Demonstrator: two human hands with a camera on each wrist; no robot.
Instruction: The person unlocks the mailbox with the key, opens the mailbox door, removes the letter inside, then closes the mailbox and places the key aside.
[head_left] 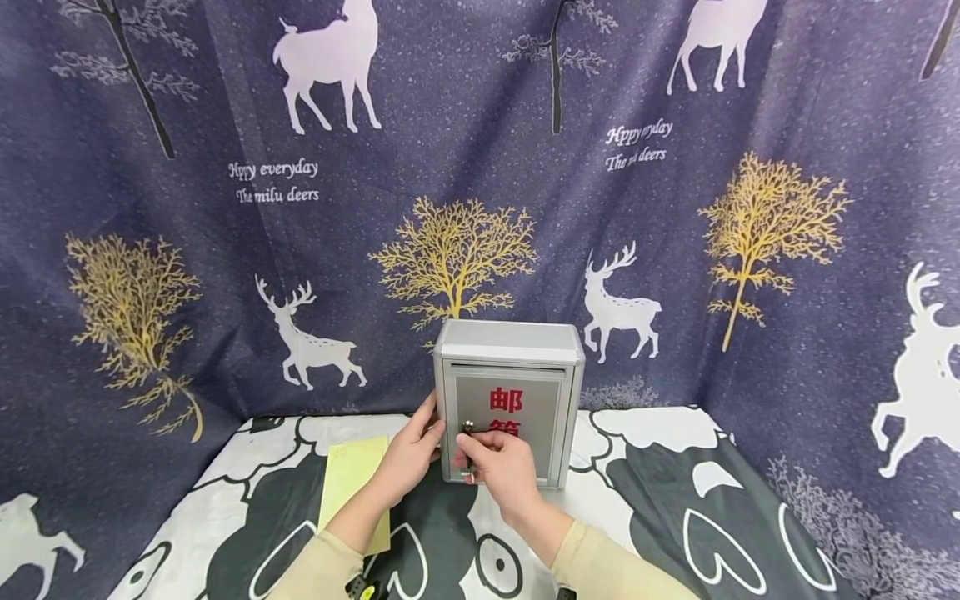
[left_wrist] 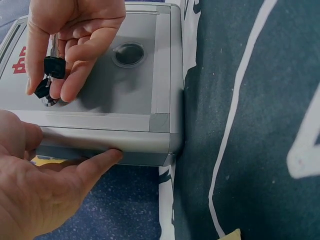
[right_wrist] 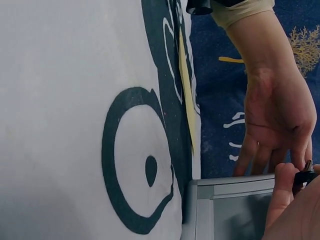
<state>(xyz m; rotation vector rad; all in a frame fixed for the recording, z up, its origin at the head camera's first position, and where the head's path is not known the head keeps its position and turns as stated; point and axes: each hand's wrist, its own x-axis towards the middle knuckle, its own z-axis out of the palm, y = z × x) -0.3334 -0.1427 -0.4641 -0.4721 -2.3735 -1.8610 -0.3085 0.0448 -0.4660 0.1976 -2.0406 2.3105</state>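
A silver-grey metal mailbox with red characters on its door stands upright on the cloth. My left hand rests against its left side, fingers extended along the wall in the left wrist view. At the door's left edge, my right hand pinches a black-headed key at the round lock. A second black-headed key hangs from it, its blade lying toward the palm. Fingers partly hide the lower red characters. A round window shows low on the door in the left wrist view.
A yellow paper or envelope lies left of the mailbox, partly under my left forearm. Black-and-white patterned cloth covers the surface. Close behind the box hangs a dark blue curtain printed with deer and trees.
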